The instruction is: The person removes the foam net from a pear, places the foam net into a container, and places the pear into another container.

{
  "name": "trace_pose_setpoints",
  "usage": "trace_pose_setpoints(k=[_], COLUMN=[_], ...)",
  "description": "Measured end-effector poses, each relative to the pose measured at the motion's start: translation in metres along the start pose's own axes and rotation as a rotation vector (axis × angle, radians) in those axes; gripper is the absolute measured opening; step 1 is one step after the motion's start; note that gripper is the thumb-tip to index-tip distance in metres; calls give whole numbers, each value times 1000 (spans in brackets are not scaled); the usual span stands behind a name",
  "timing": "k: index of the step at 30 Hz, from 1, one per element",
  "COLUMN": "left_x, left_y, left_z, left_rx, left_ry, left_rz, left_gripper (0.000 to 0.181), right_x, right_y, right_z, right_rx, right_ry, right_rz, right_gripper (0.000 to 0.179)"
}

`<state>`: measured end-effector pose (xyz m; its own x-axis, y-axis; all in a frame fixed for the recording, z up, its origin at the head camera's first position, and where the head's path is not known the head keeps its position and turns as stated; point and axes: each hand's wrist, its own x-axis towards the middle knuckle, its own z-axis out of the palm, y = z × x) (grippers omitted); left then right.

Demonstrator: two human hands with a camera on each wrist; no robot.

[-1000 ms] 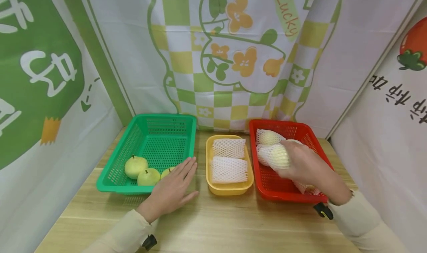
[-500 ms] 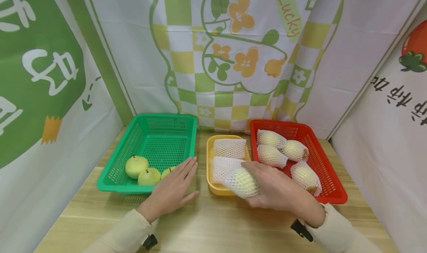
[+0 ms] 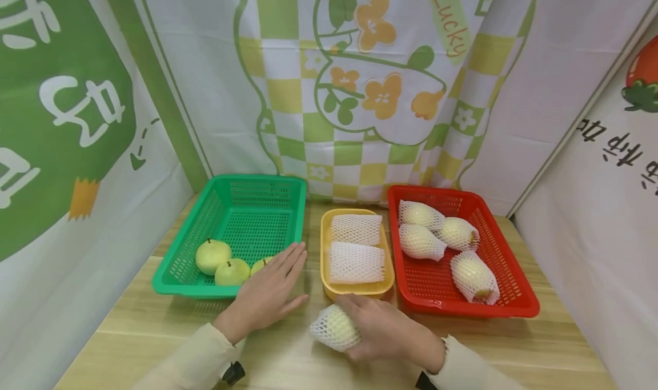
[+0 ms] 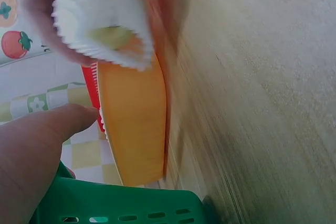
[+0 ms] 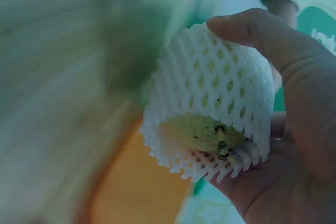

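White foam netting [image 5: 210, 82] sleeves a speckled yellow-green pear [image 5: 194, 129], which the right hand [image 3: 382, 328] grips round its sides over the wooden table [image 3: 283, 364], just in front of the yellow tray [image 3: 358, 289], while the left hand [image 3: 267, 296] lies straight-fingered at the green basket [image 3: 197, 291]. The fruit is probably firm, fairly weighty and easily bruised, its sleeve soft and liable to slip. Gentle, broad contact round the middle, clear of the stem [image 5: 221, 141], looks safest.
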<state>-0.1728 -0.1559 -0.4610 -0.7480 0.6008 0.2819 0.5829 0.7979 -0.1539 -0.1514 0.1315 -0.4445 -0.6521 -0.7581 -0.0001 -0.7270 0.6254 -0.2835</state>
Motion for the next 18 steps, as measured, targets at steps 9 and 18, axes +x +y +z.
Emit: trace_pose_setpoints(k=[9, 18], left_x=[-8, -35], left_y=[4, 11], left_z=[-13, -17], left_rx=[-271, -738], left_ry=[132, 179], left_rz=[58, 223], left_gripper=[83, 31], right_x=[-8, -29], right_y=[9, 29], right_z=[18, 19], right_rx=[47, 194], right_ry=[-38, 28], right_rz=[49, 30], right_gripper=[103, 91])
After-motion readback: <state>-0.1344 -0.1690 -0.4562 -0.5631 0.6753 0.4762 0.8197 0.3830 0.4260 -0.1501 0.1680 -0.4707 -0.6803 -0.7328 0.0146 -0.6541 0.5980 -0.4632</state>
